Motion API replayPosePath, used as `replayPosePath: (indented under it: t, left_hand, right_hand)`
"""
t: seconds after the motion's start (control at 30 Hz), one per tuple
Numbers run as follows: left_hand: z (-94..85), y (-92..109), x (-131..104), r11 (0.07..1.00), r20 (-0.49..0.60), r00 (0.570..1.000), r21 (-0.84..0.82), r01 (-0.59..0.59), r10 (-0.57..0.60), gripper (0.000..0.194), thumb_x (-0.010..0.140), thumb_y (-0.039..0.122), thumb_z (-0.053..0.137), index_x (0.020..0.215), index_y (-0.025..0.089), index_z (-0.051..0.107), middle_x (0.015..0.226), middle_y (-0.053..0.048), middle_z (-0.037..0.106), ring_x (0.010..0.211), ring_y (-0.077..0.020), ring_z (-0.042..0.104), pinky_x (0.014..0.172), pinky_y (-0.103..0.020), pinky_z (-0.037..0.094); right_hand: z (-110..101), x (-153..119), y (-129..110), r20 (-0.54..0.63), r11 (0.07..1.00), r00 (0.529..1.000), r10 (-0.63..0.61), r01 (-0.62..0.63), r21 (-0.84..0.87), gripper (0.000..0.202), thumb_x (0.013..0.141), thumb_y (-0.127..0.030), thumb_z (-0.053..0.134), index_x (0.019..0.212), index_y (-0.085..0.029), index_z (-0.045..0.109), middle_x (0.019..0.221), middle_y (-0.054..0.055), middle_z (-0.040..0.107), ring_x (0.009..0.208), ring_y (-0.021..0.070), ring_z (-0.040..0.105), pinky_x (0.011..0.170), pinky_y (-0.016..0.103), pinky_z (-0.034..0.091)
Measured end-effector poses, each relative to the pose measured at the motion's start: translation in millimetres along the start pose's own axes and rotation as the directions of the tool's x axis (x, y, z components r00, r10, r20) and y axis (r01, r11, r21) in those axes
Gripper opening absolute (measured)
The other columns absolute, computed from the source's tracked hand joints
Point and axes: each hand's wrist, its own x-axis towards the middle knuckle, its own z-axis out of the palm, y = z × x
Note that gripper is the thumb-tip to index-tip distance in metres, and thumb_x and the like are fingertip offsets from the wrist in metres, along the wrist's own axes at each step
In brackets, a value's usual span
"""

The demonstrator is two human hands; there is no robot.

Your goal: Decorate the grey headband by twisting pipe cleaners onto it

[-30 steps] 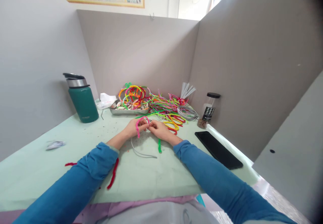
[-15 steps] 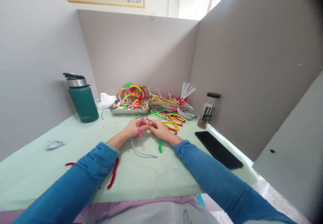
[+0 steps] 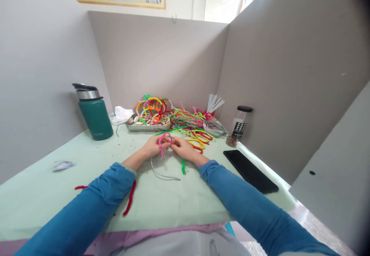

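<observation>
Pink fuzzy stem (image 3: 160,146) sat btwn both hands, bent in an arch across L hand's (image 3: 154,147) fingers, short tail hanging down, other end at R hand's (image 3: 181,147) fingertips. L thumb + fingers pinched tight on it; R thumb/index closed on its end, contact detail too small to see. Smooth gray wire (image 3: 167,178), thin + curved, ran below. Fuzzy green strip (image 3: 183,166) hung under R hand. Shiny metal tray (image 3: 148,128) behind, w/ fuzzy multicolor hoops (image 3: 150,100).
</observation>
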Motion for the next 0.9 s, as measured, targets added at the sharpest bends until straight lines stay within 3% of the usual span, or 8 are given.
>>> replayPosePath:
  t: [0.47,0.9]
  left_hand:
    - [0.4,8.9,-1.4,0.99,0.007,0.999,0.136,-0.043,0.042,0.019,0.073,0.034,0.055,0.075,0.016,0.06,0.062,0.001,0.057,0.05,-0.0083,0.046,0.046,-0.019,0.035]
    - [3.8,6.2,-1.1,0.999,0.027,0.999,0.04,0.023,-0.024,0.025,0.075,0.039,0.056,0.081,0.015,0.054,0.062,0.002,0.057,0.035,-0.0034,0.039,0.035,-0.017,0.031]
  right_hand:
    - [0.8,-0.4,0.3,0.029,0.999,0.999,0.013,-0.012,-0.032,0.011,0.078,-0.023,0.051,0.077,-0.017,0.059,0.064,-0.001,0.055,0.059,0.0104,0.045,0.055,0.022,0.03]
    - [0.6,-0.4,1.4,0.027,0.999,1.0,-0.002,0.004,-0.048,0.01,0.077,-0.022,0.051,0.077,-0.017,0.06,0.065,-0.002,0.056,0.06,0.0104,0.047,0.057,0.021,0.031]
